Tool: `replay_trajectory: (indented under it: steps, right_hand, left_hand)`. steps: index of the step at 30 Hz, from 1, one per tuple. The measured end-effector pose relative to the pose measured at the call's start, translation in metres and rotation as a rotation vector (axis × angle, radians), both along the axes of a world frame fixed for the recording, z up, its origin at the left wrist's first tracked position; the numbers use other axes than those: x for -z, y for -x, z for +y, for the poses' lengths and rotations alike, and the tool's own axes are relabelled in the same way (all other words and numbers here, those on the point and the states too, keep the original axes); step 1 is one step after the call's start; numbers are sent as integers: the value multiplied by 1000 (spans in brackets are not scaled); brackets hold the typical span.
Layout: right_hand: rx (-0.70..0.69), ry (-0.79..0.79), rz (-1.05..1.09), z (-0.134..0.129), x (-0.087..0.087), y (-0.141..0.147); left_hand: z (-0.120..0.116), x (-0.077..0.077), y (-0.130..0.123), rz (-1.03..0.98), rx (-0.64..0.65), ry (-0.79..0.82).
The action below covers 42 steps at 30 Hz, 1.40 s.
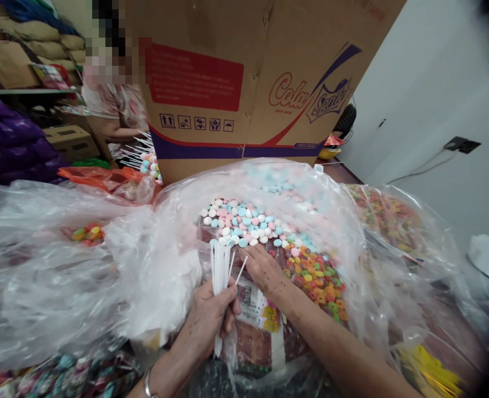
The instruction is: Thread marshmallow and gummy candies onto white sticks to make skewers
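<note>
The left hand (215,304) had its grip closed around a bundle of white sticks (220,271), held upright, with one stray stick (241,271) slanting between the hands. The right hand (267,271) reached to the near edge of loose pastel candies (254,224) spread on clear plastic (157,265); whether its grip was open or closed on one could not be told. Pale discs showed at the bundle's top, but whether they were fixed there was unclear. Beyond, beside a box (203,33), candied sticks (150,166) with candies clustered at their ends looked already made up. Much seemed left: many pastel candies lay loose, as did the ring gummies (314,276) to the right.
</note>
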State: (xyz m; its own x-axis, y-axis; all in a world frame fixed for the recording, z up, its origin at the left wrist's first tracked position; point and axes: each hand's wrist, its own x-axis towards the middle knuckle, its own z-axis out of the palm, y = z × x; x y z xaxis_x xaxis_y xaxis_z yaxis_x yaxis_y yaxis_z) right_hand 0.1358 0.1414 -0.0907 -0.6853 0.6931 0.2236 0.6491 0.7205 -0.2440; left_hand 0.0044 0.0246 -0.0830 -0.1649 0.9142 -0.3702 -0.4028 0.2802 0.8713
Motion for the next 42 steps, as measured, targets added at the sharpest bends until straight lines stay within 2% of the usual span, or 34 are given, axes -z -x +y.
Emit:
replay_trajectory:
  steps: [2, 5, 7, 9, 13, 22, 34, 36, 38, 42]
  right_hand:
    - [126, 219, 263, 3, -4, -4]
    - [348, 690, 793, 3, -16, -14]
    - [372, 960, 1042, 0, -26, -20]
    - [344, 1112, 1144, -5, -35, -23]
    - [353, 1202, 1177, -13, -45, -23]
    - [303, 1251, 1148, -14, -41, -23]
    - [137, 968, 814, -28, -36, -25]
    - [121, 877, 768, -30, -32, -25]
    - [91, 716, 707, -34, -28, -24]
    - [-37, 440, 546, -49, -25, -16]
  left_hand:
    - [0, 2, 0, 18, 16, -11]
    - [1, 3, -1, 26, 42, -20]
    - [1, 2, -2, 34, 49, -17]
    - [1, 2, -2, 54, 57, -16]
    - [1, 3, -4, 90, 90, -37]
    - [2, 1, -4, 109, 95, -54]
    - [5, 14, -8, 82, 38, -24]
    - [4, 13, -8, 88, 24, -10]
    - [4, 11, -8, 97, 10, -3]
    - [2, 9, -7, 97, 7, -23]
